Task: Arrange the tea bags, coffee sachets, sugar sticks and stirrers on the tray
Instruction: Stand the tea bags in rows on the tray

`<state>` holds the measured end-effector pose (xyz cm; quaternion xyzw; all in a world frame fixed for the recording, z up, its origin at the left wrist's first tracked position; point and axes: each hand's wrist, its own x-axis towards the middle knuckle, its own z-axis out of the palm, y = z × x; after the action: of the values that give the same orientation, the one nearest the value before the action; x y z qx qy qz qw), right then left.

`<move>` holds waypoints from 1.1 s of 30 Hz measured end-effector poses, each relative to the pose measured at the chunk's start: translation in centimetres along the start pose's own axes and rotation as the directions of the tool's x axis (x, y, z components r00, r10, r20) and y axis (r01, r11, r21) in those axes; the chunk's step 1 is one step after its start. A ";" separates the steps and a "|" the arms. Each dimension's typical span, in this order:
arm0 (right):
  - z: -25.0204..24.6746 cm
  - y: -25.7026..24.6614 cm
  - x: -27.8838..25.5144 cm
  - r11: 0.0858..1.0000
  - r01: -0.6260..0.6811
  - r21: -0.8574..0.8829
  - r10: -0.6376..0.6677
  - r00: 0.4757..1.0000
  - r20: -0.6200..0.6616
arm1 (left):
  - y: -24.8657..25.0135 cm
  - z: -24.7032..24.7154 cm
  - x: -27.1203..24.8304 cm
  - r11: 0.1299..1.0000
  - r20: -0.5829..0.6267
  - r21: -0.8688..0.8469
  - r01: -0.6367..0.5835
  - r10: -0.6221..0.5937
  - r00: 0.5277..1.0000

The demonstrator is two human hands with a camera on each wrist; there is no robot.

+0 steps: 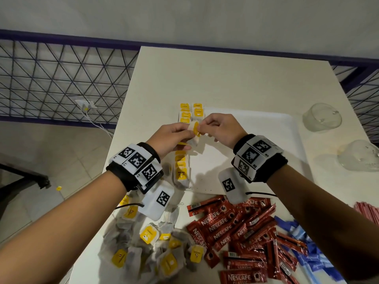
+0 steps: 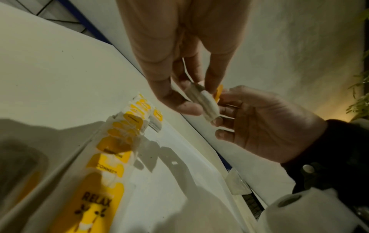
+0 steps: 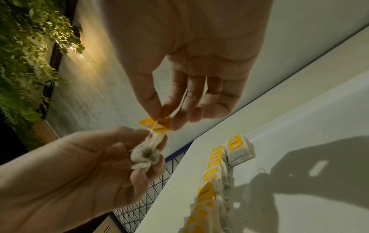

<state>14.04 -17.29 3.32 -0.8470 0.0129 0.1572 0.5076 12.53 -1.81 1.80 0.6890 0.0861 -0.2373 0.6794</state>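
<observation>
Both hands are up over the left side of the white tray [image 1: 266, 124], meeting in mid-air. The left hand [image 1: 174, 138] has its fingers curled round a tea bag [image 1: 193, 136], bunching the pouch against the palm; from the right wrist view the bag [image 3: 145, 154] looks crumpled in that grip. The right hand [image 1: 221, 128] pinches the bag's yellow tag [image 3: 155, 124] between thumb and forefinger, the other fingers loosely bent beside it (the string between tag and pouch is barely visible).

Below them a row of tea bags [image 1: 185, 115] runs along the tray's left edge, tags up and overlapping, continuing toward the person under the left hand; a second, shorter column [image 1: 198, 111] sits just beside it at the far end. The rest of the tray, to the right of the row, is bare white.

Nearer the person, off the tray, lies a loose heap of tea bags [image 1: 155, 251] close to the table's left edge, and beside it a pile of red coffee sachets [image 1: 242, 232]. Blue sugar sticks [image 1: 303, 249] lie to the right of those, with red-striped stirrers [image 1: 367, 212] at the far right edge of view.

Two clear glasses [image 1: 322, 117] stand on the table [image 1: 225, 74] to the right of the tray, well apart from the hands. The far half of the table is open surface.
</observation>
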 end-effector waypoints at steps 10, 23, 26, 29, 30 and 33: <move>-0.8 0.5 0.1 1.000 0.011 0.008 -0.011 0.999 -0.052 | 0.3 -0.1 0.5 0.995 -0.047 0.072 -0.070 0.074 0.996; -2.7 0.0 0.6 0.990 0.040 0.136 -0.029 0.996 -0.083 | -0.2 -0.4 0.7 0.973 0.154 0.215 -0.088 0.056 0.987; -1.8 0.9 0.6 0.994 -0.016 0.107 0.014 1.000 0.016 | -0.1 -0.3 0.9 0.976 0.128 0.157 -0.150 0.131 0.983; -0.7 1.8 0.5 0.991 -0.057 0.118 0.046 0.995 0.094 | 0.0 -0.2 0.9 0.977 0.069 0.125 -0.175 0.167 0.984; -0.5 1.9 0.4 0.991 -0.067 0.120 0.053 0.991 0.120 | 0.1 -0.1 0.9 0.978 0.056 0.115 -0.174 0.169 0.984; -0.2 2.2 0.4 0.995 -0.063 0.076 0.048 0.981 0.189 | 0.1 0.0 1.2 0.981 0.044 0.112 -0.159 0.155 0.987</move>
<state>14.08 -18.47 1.35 -0.8063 -0.0048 0.2493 0.5364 13.68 -2.08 1.37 0.7274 0.0057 -0.1997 0.6565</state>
